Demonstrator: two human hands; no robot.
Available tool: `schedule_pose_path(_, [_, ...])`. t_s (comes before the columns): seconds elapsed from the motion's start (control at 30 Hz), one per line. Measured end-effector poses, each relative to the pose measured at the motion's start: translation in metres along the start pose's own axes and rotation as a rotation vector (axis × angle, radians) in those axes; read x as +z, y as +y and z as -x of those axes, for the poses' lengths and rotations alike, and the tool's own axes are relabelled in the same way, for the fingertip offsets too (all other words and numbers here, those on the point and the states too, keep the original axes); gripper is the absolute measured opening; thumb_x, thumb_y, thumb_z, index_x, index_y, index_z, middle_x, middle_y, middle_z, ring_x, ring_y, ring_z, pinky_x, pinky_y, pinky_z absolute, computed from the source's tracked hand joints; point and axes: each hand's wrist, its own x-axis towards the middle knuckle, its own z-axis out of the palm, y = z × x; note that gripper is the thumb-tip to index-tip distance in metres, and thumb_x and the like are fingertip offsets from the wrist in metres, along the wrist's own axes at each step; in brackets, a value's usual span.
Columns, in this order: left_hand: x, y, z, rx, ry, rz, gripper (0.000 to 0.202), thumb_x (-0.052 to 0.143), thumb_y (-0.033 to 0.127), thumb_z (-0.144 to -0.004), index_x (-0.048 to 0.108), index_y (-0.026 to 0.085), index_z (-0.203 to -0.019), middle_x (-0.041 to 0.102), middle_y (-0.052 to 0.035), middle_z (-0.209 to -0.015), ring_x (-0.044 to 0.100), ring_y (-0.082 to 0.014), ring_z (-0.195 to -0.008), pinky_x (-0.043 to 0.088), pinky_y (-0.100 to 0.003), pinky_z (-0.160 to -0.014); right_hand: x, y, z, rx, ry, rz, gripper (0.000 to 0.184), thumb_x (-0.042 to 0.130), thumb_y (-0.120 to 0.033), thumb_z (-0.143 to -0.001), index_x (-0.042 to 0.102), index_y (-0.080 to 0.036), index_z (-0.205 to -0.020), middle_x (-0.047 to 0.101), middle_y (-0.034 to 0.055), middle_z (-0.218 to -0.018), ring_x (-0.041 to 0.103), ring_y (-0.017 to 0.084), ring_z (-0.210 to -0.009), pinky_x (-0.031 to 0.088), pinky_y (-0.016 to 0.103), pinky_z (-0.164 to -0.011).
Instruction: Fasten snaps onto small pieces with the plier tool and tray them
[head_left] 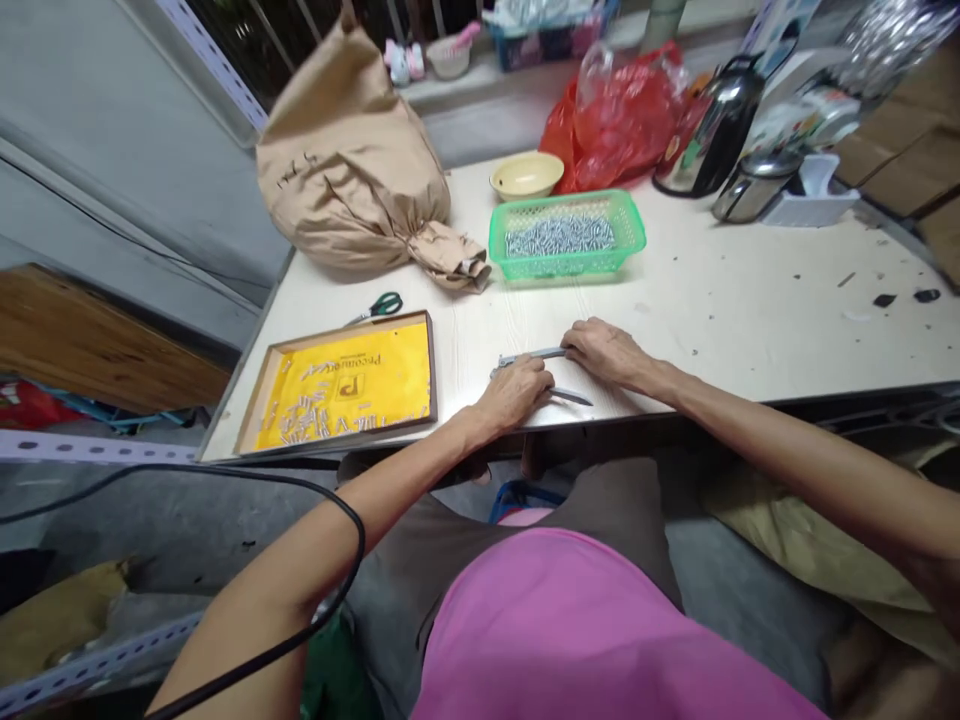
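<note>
Near the middle of the frame, at the front edge of a pale, wood-grained worktop, a slim grey upper strip lies with a narrow, dark-grey lower strip just below it; whether they join under the left hand cannot be told. That hand lies palm down over them, fingers curled, its exact grip hidden. The right hand, to its right, has its bent fingers closed on the right end of the upper strip. Left of the hands sits a shallow, brown-rimmed rectangular tray lined with a printed yellow sheet, small pale pieces scattered mostly over its lower part. Scissors with dark-green handles lie just beyond the tray's upper edge. Above the hands, at upper centre, a perforated light-green plastic basket holds many small silvery metal pieces. Behind it are an oval cream bowl and a crumpled red plastic bag. A large tan sack fills the upper left of the worktop; a shiny, dark-handled kettle stands at upper right.
</note>
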Motion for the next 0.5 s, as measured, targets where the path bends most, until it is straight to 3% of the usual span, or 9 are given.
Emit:
schedule_pose_path(0.17, [-0.004,-0.008,0.002,-0.027,0.059,-0.036,0.022,0.043,0.024,-0.092,0.062,0.016,-0.101,0.060,-0.0086,-0.097,0.052,-0.0199,-0.097,0.045,-0.033,-0.083,-0.004,0.006,-0.024,0.035,0.049,-0.020,0.020,0.043,-0.020,-0.092,0.063,-0.017,-0.093,0.062,0.0076,-0.096,0.049,0.019,-0.092,0.037,0.027,-0.072])
schedule_pose_path(0.3, [-0.009,-0.021,0.029,-0.075,0.165,-0.056,0.029,0.041,0.024,-0.093,0.057,0.019,-0.117,0.059,-0.0079,-0.108,0.050,-0.0186,-0.103,0.044,-0.031,-0.088,-0.002,0.010,-0.029,0.053,0.048,0.013,0.021,0.041,-0.020,-0.092,0.062,-0.017,-0.090,0.061,0.0088,-0.092,0.048,0.020,-0.088,0.035,0.028,-0.068])
schedule_pose_path(0.37, [-0.018,-0.038,0.053,-0.255,0.277,-0.092,0.029,0.041,0.025,-0.093,0.060,0.020,-0.114,0.060,-0.0076,-0.108,0.050,-0.0187,-0.102,0.044,-0.030,-0.087,0.002,0.011,-0.029,0.045,0.058,0.028,0.023,0.039,-0.020,-0.092,0.061,-0.017,-0.089,0.060,0.0087,-0.090,0.047,0.021,-0.086,0.034,0.029,-0.064])
schedule_pose_path(0.43, [-0.032,-0.061,0.080,-0.519,0.372,-0.147,0.029,0.040,0.025,-0.093,0.065,0.020,-0.107,0.062,-0.0077,-0.103,0.052,-0.0197,-0.099,0.044,-0.031,-0.084,0.007,0.012,-0.028,0.045,0.066,0.050,0.024,0.036,-0.020,-0.093,0.060,-0.018,-0.087,0.059,0.0088,-0.089,0.046,0.021,-0.084,0.031,0.029,-0.061])
schedule_pose_path(0.5, [-0.048,-0.088,0.107,-0.771,0.402,-0.187,0.029,0.041,0.026,-0.092,0.068,0.018,-0.102,0.064,-0.0088,-0.099,0.054,-0.0210,-0.096,0.044,-0.031,-0.083,0.010,0.011,-0.027,0.044,0.064,0.066,0.025,0.035,-0.019,-0.092,0.059,-0.019,-0.086,0.059,0.0089,-0.089,0.046,0.022,-0.083,0.029,0.030,-0.058])
